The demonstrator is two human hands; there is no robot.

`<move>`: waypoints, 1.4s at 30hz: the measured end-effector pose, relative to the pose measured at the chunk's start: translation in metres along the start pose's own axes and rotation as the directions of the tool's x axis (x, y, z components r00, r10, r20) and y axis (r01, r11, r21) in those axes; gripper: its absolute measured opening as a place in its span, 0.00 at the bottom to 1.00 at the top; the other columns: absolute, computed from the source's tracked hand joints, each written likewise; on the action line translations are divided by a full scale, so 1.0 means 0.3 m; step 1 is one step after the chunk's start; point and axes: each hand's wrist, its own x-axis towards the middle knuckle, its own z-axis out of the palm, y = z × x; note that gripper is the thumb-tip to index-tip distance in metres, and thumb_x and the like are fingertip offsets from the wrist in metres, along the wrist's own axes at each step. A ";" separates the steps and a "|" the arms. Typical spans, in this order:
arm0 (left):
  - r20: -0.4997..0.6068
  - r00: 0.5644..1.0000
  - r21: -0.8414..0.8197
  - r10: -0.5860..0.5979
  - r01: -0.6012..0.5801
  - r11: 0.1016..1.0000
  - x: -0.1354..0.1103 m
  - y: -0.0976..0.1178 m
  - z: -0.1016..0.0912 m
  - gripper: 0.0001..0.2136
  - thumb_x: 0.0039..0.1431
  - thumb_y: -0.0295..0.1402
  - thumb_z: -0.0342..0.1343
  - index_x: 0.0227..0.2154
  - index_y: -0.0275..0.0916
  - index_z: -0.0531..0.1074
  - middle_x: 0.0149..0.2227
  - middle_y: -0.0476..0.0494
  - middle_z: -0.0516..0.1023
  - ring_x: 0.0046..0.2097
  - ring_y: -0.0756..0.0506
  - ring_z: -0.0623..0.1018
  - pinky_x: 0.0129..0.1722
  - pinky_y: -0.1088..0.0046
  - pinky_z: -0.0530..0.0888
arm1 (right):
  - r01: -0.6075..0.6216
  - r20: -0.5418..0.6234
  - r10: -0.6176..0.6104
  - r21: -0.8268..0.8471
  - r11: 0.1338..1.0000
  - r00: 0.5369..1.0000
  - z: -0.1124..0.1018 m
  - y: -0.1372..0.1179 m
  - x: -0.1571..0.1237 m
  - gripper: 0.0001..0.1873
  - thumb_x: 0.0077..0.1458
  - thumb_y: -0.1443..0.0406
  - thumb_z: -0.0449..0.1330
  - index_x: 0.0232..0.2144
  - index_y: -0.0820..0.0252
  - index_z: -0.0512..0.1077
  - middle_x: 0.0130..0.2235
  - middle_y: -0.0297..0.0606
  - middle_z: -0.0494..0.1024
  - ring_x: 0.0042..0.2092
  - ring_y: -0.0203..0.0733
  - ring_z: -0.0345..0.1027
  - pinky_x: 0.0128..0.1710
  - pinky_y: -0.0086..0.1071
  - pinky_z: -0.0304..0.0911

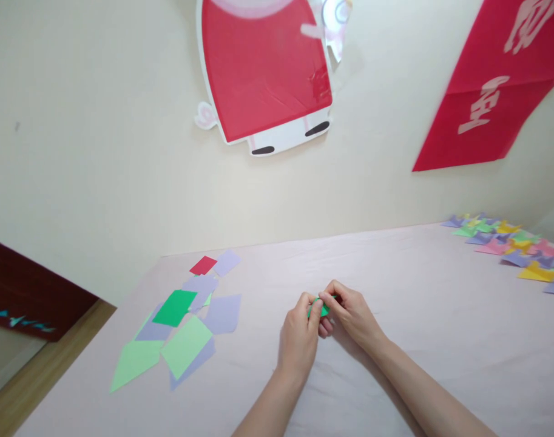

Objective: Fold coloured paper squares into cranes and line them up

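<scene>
A small folded piece of green paper (320, 309) is held between my two hands, above the middle of the pale cloth-covered surface (267, 376). My left hand (303, 334) pinches its left side, with the thumb lying on top. At the upper right edge of the paper, my right hand (352, 312) grips it between thumb and fingers. Most of the folded shape is covered by my fingers, so its full form cannot be made out.
Loose paper sheets lie to the left: dark green (175, 308), light green (186, 346), lilac (222, 314) and red (203, 265). Several folded paper figures (522, 246) stand in rows at the far right. Behind the surface rises a wall (135, 152) with red decorations (267, 73).
</scene>
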 end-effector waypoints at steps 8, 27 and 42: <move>-0.053 0.997 -0.028 -0.059 0.058 0.998 -0.007 0.009 -0.011 0.20 0.66 0.53 0.42 0.29 0.43 0.65 0.23 0.52 0.75 0.24 0.49 0.74 0.23 0.76 0.64 | 0.033 -0.030 -0.032 0.031 0.999 0.999 -0.018 -0.024 0.000 0.20 0.60 0.52 0.53 0.22 0.57 0.65 0.22 0.30 0.66 0.26 0.36 0.59 0.27 0.29 0.56; 0.045 0.998 -0.183 -0.043 0.051 0.982 0.012 -0.021 -0.001 0.20 0.65 0.53 0.44 0.31 0.41 0.66 0.21 0.52 0.75 0.20 0.50 0.72 0.21 0.77 0.62 | -0.118 -0.081 0.121 0.035 0.992 0.989 -0.020 0.010 0.016 0.29 0.56 0.41 0.51 0.17 0.55 0.57 0.19 0.28 0.57 0.24 0.36 0.52 0.25 0.30 0.51; 0.096 0.995 -0.224 -0.036 0.057 0.973 0.028 -0.027 -0.018 0.17 0.61 0.49 0.54 0.31 0.39 0.71 0.24 0.49 0.77 0.24 0.50 0.74 0.24 0.77 0.63 | -0.094 0.068 0.081 0.223 0.970 0.994 -0.015 -0.002 0.001 0.21 0.55 0.49 0.60 0.23 0.58 0.64 0.19 0.29 0.67 0.24 0.36 0.61 0.27 0.30 0.55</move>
